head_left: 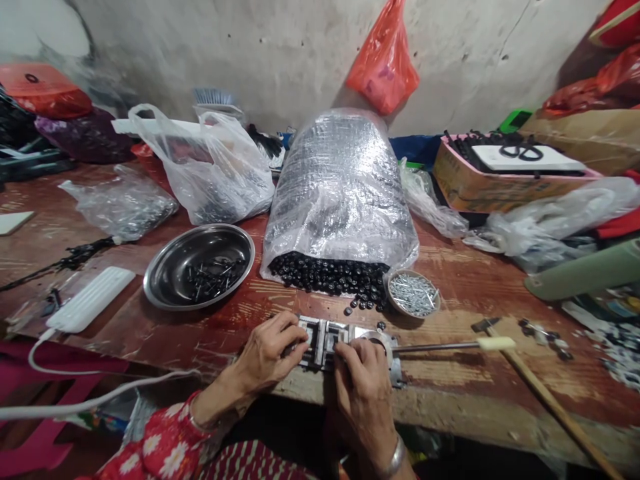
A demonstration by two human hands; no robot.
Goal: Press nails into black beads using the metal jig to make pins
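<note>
At the table's front edge sits a small metal vise-like fixture point(314, 341) with a rod handle point(440, 347) pointing right, tipped in pale yellow. My left hand point(270, 353) is at its left end, thumb and fingers pinched together over something too small to make out. My right hand point(367, 383) reaches over its middle with bent fingers pressed to the jaws, and what the fingertips hold is hidden. Just behind the fixture, small black round parts point(327, 275) spill from the mouth of a large clear bag point(345, 180). A bowl of silvery nails or screws point(414, 295) stands beside them.
Left of the bag is a steel bowl point(155, 270) with black pieces inside. A white power strip point(93, 300) lies further left. A hammer point(545, 393) rests at the right, its handle crossing the front edge. A cardboard box point(467, 183) stands at back right.
</note>
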